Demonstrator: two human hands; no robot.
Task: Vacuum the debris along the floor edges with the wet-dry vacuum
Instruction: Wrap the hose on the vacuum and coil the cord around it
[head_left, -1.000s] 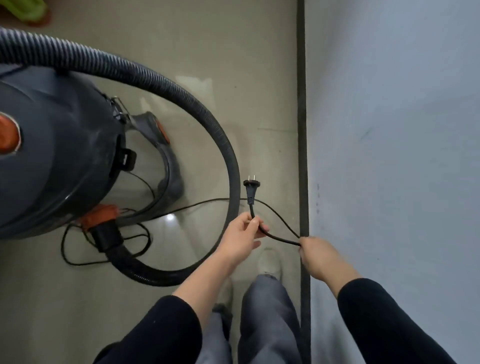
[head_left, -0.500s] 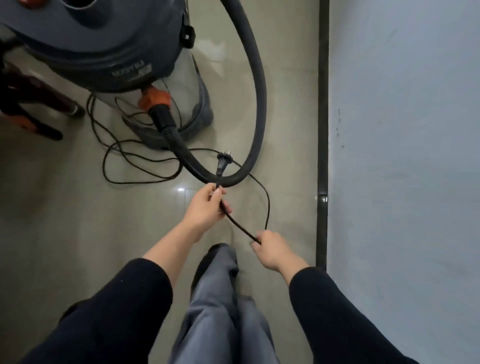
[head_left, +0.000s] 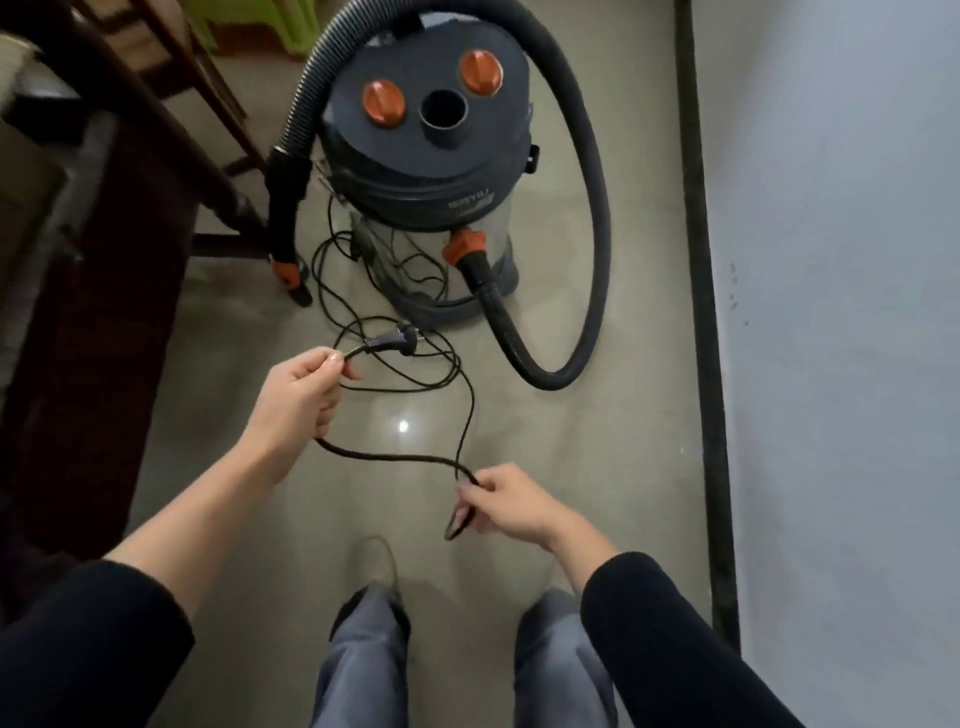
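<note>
The wet-dry vacuum (head_left: 426, 171) stands on the floor ahead, dark grey lid with two orange knobs over a steel drum. Its ribbed black hose (head_left: 592, 218) loops from an orange port round the right side and over the top, ending in a nozzle (head_left: 285, 249) that hangs at the left. My left hand (head_left: 298, 400) grips the black power cord (head_left: 395, 458) just behind the plug (head_left: 392, 343). Lower right, my right hand (head_left: 511, 501) pinches the same cord, which sags between both hands. More cord lies tangled by the drum.
A dark baseboard (head_left: 701, 312) runs along the pale wall (head_left: 841, 312) on the right. Dark wooden furniture (head_left: 104, 234) fills the left side, with a green plastic thing (head_left: 249, 21) behind. The floor is glossy beige tile. My legs and one shoe (head_left: 376, 566) show at the bottom.
The view has pulled back, so the whole vacuum now shows farther ahead. My hands have spread apart along the cord, and the plug now points right.
</note>
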